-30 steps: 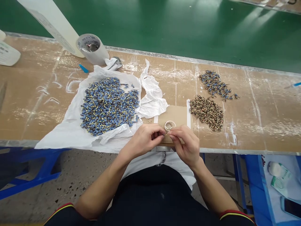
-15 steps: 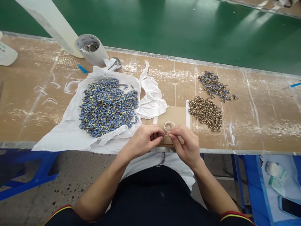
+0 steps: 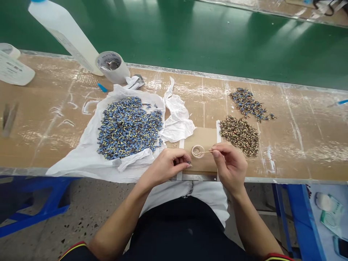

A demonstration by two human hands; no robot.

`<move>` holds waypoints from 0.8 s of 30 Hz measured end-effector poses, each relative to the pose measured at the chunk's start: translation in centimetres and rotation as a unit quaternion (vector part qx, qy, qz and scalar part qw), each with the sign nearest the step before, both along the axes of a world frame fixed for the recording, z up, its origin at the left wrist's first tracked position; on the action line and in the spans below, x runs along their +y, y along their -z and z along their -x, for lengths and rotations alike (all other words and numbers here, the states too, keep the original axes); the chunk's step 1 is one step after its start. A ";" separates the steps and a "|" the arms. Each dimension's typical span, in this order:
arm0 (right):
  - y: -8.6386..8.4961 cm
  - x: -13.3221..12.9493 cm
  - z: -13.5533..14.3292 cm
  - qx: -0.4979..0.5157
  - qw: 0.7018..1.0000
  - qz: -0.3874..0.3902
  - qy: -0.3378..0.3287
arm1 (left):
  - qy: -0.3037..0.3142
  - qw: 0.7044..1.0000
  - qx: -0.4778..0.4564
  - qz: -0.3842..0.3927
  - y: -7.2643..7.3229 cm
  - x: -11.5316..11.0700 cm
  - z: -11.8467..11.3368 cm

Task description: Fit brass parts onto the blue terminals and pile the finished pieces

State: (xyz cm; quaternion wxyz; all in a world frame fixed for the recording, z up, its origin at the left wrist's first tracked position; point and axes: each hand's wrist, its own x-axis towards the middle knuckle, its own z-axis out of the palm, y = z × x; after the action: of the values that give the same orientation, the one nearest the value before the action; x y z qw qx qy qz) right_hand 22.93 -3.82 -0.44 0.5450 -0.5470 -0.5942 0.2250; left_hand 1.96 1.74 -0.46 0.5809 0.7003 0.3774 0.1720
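My right hand (image 3: 231, 163) pinches a thin wooden stick (image 3: 208, 152), and its tip reaches into a small round clear dish (image 3: 197, 151). The dish sits on a cardboard piece (image 3: 203, 134) near the table's front edge. Left of it, my left hand (image 3: 172, 163) is closed in a pinch on a small blue part (image 3: 189, 162), mostly hidden by the fingers. Beside that hand, a large heap of small blue and yellow parts (image 3: 127, 127) lies on a white cloth (image 3: 81, 154).
Right of the cardboard lie a pile of brownish-gold parts (image 3: 240, 136) and a smaller blue-gold pile (image 3: 250, 103). Crumpled white paper (image 3: 178, 121) is behind the dish. A tape roll (image 3: 114, 69), a tall white bottle (image 3: 67, 36) and another bottle (image 3: 15, 69) stand at the back left.
My right hand has moved right, away from my left hand, bringing the stick's tip from the blue part to the dish. My left hand has stayed nearly in place.
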 end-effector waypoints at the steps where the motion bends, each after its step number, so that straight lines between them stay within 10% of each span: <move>1: 0.2 0.1 -0.2 0.000 1.000 -0.003 0.008 | -0.002 1.000 -0.001 0.008 0.0 0.0 0.0; 14: 1.0 0.8 0.1 -0.101 0.992 0.047 -0.064 | -0.031 0.999 -0.018 0.003 0.3 0.3 0.1; 24: 1.4 -1.5 -7.2 -0.216 0.965 0.073 0.130 | -0.061 0.997 -0.044 0.017 0.5 0.2 0.3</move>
State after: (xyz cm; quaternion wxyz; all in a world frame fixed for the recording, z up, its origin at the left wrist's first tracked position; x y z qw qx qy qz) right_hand 30.09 -5.31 -1.81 0.3868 -0.6937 -0.6034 0.0716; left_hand 1.62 1.89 -0.93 0.5968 0.6583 0.3963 0.2311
